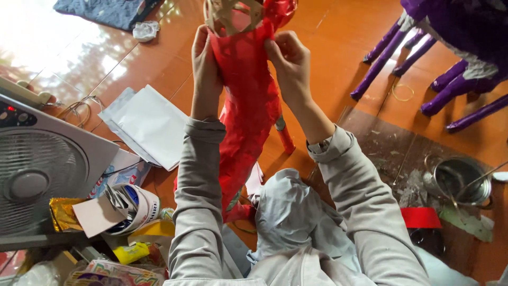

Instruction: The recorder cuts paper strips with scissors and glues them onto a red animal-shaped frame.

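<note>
Both my hands are raised in front of me on a tall figure covered in red paper [246, 106]. My left hand [203, 69] presses flat along its left edge. My right hand [288, 63] pinches the red paper at its upper right. Above my hands, the top of the figure shows a bare woven bamboo frame [233, 13]. A red leg of the figure [284, 136] sticks out below to the right. I wear grey sleeves, and the figure's lower end rests near my lap.
A box fan [42, 169] stands at the left, with white paper sheets [148, 127] beside it. Paper scraps and a roll [132, 209] lie lower left. A purple paper-covered figure [455, 47] stands upper right. A metal pot [460, 180] sits on a board at right.
</note>
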